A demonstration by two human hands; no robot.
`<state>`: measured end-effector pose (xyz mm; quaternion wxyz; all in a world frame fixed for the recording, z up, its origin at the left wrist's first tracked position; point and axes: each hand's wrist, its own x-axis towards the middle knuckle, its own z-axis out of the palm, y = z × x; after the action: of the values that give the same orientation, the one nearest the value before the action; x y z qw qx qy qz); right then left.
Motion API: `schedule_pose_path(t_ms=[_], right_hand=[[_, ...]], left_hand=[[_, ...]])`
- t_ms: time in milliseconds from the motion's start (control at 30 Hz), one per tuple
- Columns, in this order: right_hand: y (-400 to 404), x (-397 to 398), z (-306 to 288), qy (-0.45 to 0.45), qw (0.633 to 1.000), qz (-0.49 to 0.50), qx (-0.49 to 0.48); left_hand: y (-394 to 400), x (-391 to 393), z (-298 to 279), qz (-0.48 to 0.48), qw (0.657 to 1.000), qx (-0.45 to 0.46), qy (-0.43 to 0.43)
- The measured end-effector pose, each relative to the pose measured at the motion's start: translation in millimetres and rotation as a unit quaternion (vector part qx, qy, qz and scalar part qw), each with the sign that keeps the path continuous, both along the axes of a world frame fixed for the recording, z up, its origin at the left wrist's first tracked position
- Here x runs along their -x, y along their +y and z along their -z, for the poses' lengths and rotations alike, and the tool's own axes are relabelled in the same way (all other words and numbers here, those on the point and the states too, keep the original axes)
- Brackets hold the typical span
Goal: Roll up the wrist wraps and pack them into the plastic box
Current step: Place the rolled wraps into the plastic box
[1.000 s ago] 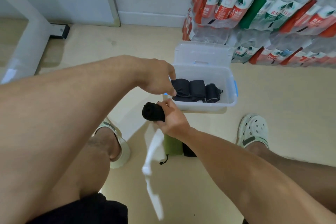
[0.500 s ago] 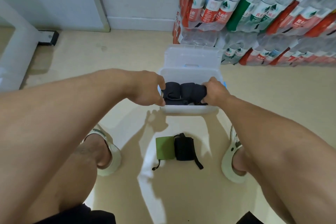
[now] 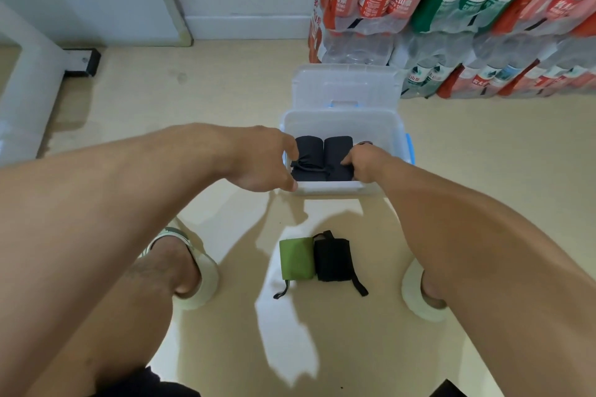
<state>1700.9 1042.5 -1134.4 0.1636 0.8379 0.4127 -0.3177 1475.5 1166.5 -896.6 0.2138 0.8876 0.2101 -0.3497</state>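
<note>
Left hand (image 3: 266,161) fingers curl at the near-left rim of the plastic box (image 3: 398,135), grip unclear. Right hand (image 3: 362,164) fingers press onto rolled black wrist wraps (image 3: 322,158) inside. 2 more wraps, green (image 3: 296,258) and black (image 3: 332,259), lie on the floor (image 3: 225,90) between the feet.

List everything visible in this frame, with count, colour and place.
box: one, clear plastic, on floor ahead, open
lid: one, clear, behind box
rolled wraps: at least two visible, black, inside box
green wrap: one, on floor between feet
black wrap: one, on floor, touching green wrap
bottle packs: stacked, red and green labels, right of the wall
slippers: two, pale, on feet
left hand: at box's left edge
right hand: inside box, on wraps
</note>
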Motion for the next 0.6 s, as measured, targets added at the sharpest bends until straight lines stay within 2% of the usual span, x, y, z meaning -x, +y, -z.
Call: schedule_pose_path(t_ms=[133, 300, 433, 500, 600], right_hand=[[-3, 11, -12, 0.039, 0.999, -0.004, -0.015], [-2, 15, 6, 0.036, 0.999, -0.008, -0.041], [9, 20, -2, 0.031, 0.998, -0.053, 0.005], [13, 21, -3, 0.038, 0.998, -0.036, 0.025], [17, 26, 6, 0.017, 1.0, 0.018, 0.007]], left_hand=[[1, 3, 1, -0.001, 1.0, 0.0, 0.003], [2, 7, 2, -0.007, 1.0, 0.0, 0.005], [4, 8, 2, -0.01, 1.0, 0.001, 0.004], [2, 7, 1, -0.009, 1.0, 0.003, 0.002], [2, 7, 2, -0.008, 1.0, 0.006, -0.001]])
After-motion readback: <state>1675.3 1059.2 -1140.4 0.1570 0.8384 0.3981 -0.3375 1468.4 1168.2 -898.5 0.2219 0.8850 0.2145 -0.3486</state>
